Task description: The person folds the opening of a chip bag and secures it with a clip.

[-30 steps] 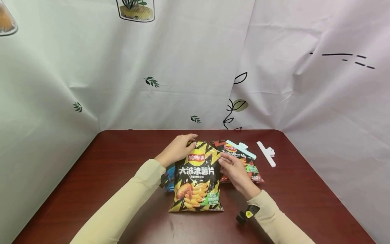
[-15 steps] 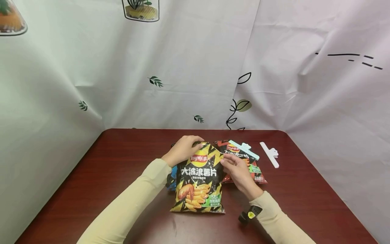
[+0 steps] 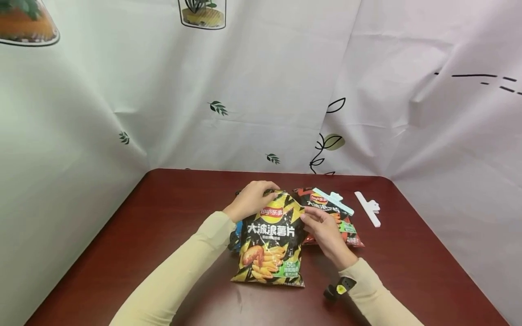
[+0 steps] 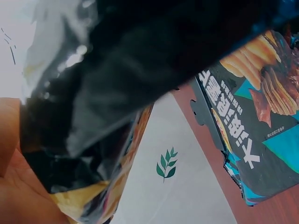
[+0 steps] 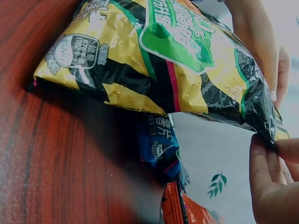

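A yellow and black bag of potato chips (image 3: 271, 244) stands tilted up off the table in the head view, its lower edge at the tabletop. My left hand (image 3: 254, 199) grips its top left corner. At the top right corner, my right hand (image 3: 325, 228) pinches the bag's edge between thumb and fingers, also seen close up in the right wrist view. Behind the yellow bag lies a blue chip bag (image 4: 261, 116), mostly hidden from the head camera; the left wrist view shows a dark clip (image 4: 204, 114) across its top.
A red chip bag (image 3: 352, 233) lies behind my right hand, with a light blue bag clip (image 3: 334, 201) across its top. Farther right a white bag clip (image 3: 368, 209) rests on the dark red table (image 3: 183, 203). A printed curtain (image 3: 265, 81) hangs behind the table.
The head view has turned a little left, so the whole scene sits farther right in it. Both hands keep hold of the yellow chip bag, almost unmoved on the table.
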A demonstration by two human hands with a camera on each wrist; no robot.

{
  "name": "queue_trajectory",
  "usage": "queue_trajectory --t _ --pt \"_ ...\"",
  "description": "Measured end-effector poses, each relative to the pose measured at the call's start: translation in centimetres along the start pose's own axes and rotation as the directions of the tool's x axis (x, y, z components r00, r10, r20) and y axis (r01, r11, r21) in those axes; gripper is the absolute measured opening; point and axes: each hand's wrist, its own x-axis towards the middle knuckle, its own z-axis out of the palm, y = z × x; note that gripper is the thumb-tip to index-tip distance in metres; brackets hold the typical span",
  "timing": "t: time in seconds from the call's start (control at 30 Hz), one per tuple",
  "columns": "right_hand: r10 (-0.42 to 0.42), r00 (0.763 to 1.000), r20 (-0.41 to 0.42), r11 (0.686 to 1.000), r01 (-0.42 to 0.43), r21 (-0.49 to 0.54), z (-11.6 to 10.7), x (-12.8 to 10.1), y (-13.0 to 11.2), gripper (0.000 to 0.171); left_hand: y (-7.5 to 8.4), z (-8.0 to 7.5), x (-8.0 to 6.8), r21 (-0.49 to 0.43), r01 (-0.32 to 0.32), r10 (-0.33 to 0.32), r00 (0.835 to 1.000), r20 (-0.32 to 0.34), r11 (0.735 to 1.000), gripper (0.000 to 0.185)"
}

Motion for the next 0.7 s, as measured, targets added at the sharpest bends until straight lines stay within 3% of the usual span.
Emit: queue_trajectory --t 0.2,0.37,0.7 --pt "0.018 1.000 -0.008 1.000 -0.018 -0.024 0.47 -0.46 -0.41 0.045 -0.07 -0.34 -0.51 0.010 -0.009 0.009 1.000 -0.007 1.000 0.026" --pt "0.008 1.000 -0.012 1.000 -0.008 -0.028 -0.40 -0.66 -0.63 0.047 0.58 0.17 0.20 0.036 -0.023 0.023 1.000 -0.010 0.999 0.025" --pt "-0.019 1.000 -0.002 1.000 0.019 0.006 -0.03 -0.36 0.04 0.044 0.49 -0.02 0.13 0.075 -0.043 0.044 0.999 -0.008 0.996 0.018"
